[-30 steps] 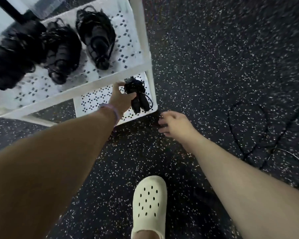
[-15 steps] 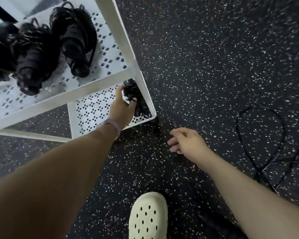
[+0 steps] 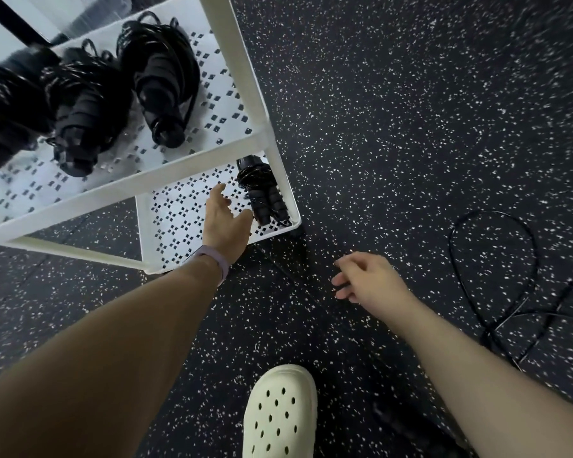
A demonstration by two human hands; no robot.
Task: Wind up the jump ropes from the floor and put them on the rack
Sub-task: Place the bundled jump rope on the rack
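A wound black jump rope lies in the right corner of the white rack's lower shelf. My left hand hovers just left of it, fingers spread, holding nothing. My right hand hangs over the speckled floor with loosely curled fingers, also holding nothing. On the upper shelf lie several wound black ropes. An unwound black rope loops on the floor at the right.
The rack's white corner post rises between the shelves and the open floor. My foot in a cream clog stands at the bottom centre. Dark speckled rubber floor spreads to the right.
My left hand has let go of the wound rope, which now lies on the lower shelf, and drawn back slightly. My right hand has drifted right and lower.
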